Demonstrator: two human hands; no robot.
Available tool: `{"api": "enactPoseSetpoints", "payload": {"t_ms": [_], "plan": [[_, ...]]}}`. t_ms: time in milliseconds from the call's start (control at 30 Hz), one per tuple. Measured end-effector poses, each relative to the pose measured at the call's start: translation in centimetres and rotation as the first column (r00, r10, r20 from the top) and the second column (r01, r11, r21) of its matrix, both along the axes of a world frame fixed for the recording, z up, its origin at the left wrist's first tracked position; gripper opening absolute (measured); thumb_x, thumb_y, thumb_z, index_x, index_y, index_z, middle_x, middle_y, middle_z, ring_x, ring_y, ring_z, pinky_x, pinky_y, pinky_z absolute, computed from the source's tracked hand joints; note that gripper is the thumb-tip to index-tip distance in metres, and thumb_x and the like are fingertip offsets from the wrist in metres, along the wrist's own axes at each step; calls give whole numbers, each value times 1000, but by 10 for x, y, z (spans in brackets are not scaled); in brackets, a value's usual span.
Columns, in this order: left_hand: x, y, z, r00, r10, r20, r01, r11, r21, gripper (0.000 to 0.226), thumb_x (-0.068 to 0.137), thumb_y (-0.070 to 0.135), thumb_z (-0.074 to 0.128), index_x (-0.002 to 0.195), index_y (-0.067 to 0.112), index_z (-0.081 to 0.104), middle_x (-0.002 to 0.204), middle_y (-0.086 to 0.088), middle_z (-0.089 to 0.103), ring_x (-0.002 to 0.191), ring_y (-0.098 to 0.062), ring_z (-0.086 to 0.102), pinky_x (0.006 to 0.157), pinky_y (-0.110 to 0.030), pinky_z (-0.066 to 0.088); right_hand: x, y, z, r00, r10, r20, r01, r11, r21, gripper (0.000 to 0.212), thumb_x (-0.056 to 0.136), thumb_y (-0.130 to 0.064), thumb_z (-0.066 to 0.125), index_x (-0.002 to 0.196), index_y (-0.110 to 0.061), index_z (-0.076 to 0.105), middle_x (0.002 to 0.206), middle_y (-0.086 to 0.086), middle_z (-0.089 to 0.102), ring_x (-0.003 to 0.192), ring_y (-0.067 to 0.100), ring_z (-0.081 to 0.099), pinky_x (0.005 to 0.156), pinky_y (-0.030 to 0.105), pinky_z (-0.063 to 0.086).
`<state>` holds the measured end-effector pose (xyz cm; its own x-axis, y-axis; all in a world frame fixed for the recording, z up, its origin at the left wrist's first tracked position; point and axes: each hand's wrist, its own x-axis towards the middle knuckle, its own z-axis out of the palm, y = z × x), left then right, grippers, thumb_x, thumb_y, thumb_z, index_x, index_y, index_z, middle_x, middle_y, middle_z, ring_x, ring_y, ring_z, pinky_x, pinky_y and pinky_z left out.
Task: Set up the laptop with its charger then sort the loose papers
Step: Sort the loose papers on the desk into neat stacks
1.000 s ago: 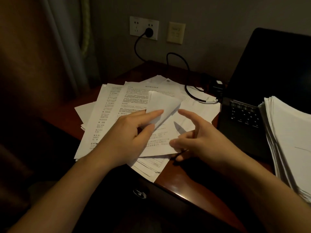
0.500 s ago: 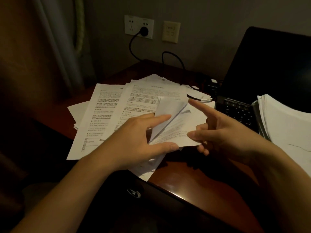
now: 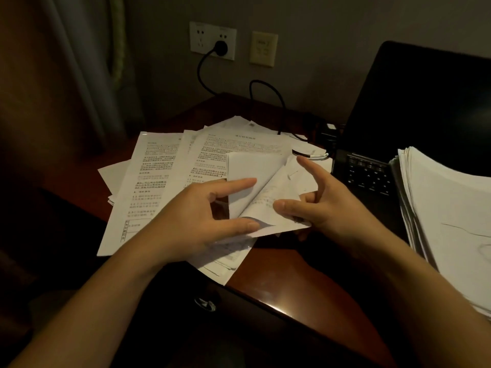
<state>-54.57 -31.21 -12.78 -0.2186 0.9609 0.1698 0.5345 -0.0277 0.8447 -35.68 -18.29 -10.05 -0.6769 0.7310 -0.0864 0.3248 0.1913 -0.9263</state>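
A folded white sheet [image 3: 255, 168] is lifted above the loose printed papers [image 3: 159, 181] spread over the dark wooden desk [image 3: 279, 296]. My left hand [image 3: 202, 219] pinches its lower left edge between thumb and forefinger. My right hand [image 3: 326, 205] holds its right side, thumb on top, forefinger stretched out. An open black laptop [image 3: 414, 110] stands at the right. Its black charger cable [image 3: 268, 91] runs from a plug in the wall socket [image 3: 220, 46] to the laptop's left side. A neat stack of sheets [image 3: 446, 208] lies over the laptop's keyboard.
A curtain [image 3: 87, 62] hangs at the left beside the wall. A second wall plate [image 3: 263, 49] sits right of the socket. The desk's front edge runs diagonally below my hands, with a drawer handle [image 3: 204, 305] beneath it.
Both hands have lifted the folded sheet off the pile and spread it further open. My right thumb now lies on the sheet, and the view has shifted slightly.
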Motion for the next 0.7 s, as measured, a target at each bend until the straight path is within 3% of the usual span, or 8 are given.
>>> {"api": "enactPoseSetpoints", "payload": {"t_ms": [133, 267, 367, 433, 533, 567, 633, 700], "plan": [[1, -1, 0, 992, 17, 126, -27, 996, 81, 41, 85, 42, 64, 124, 56, 57, 111, 37, 64, 110, 9, 60, 79, -14, 53, 7, 6, 5, 998, 63, 8, -62, 994, -89, 105, 82, -6, 77, 156, -44, 12, 69, 2, 73, 67, 15, 72, 60, 24, 56], [3, -3, 0, 979, 33, 203, -65, 986, 150, 69, 102, 18, 52, 131, 77, 31, 116, 31, 64, 99, -6, 70, 71, -30, 61, 10, 8, 7, 994, 106, -3, -106, 990, -97, 104, 83, 1, 74, 155, -44, 16, 65, 5, 70, 63, 16, 67, 63, 21, 56], [7, -5, 2, 996, 62, 67, -70, 989, 128, 68, 104, 13, 47, 126, 77, 40, 106, 46, 54, 93, 11, 60, 68, -18, 54, 6, 7, 3, 998, 57, 2, -57, 998, -25, 104, 80, -9, 79, 156, -45, 18, 64, 6, 67, 63, 18, 68, 65, 26, 57], [11, -6, 3, 998, 67, -17, -64, 989, 132, 70, 103, 7, 47, 128, 72, 44, 104, 43, 52, 90, 14, 53, 72, -12, 49, 3, 6, 0, 1000, 27, 1, -27, 1000, -5, 103, 78, -16, 82, 156, -44, 19, 60, 2, 65, 62, 18, 66, 64, 30, 57], [12, -7, 3, 997, 77, 13, -78, 981, 178, 75, 104, 8, 46, 129, 78, 34, 130, 41, 47, 87, 8, 56, 60, -10, 48, -1, 2, 0, 1000, 7, -10, -7, 1000, 18, 100, 81, -16, 80, 157, -37, 19, 50, -6, 62, 49, 5, 61, 50, 17, 47], [14, -7, 5, 996, 82, 14, -84, 978, 189, 75, 104, 10, 45, 128, 79, 33, 135, 41, 43, 95, 8, 57, 60, -9, 48, -1, 0, 1, 1000, 4, -15, -4, 1000, 21, 99, 82, -14, 79, 157, -36, 18, 48, -9, 61, 46, 3, 59, 46, 14, 45], [15, -7, 5, 997, 63, -43, -53, 977, 205, 73, 104, 4, 44, 127, 74, 43, 123, 57, 37, 111, 25, 44, 75, -2, 46, -1, -2, 1, 1000, -1, -28, 1, 1000, 19, 99, 83, -12, 78, 158, -35, 17, 48, -11, 61, 45, 2, 60, 43, 14, 44], [14, -5, 3, 997, 16, -72, -4, 985, 172, 56, 101, 7, 52, 124, 59, 54, 103, 58, 45, 96, 28, 46, 71, -2, 43, -1, -2, -1, 999, -2, -35, 3, 1000, 20, 101, 83, -12, 78, 158, -35, 14, 50, -9, 64, 47, 4, 62, 45, 16, 47]]}}
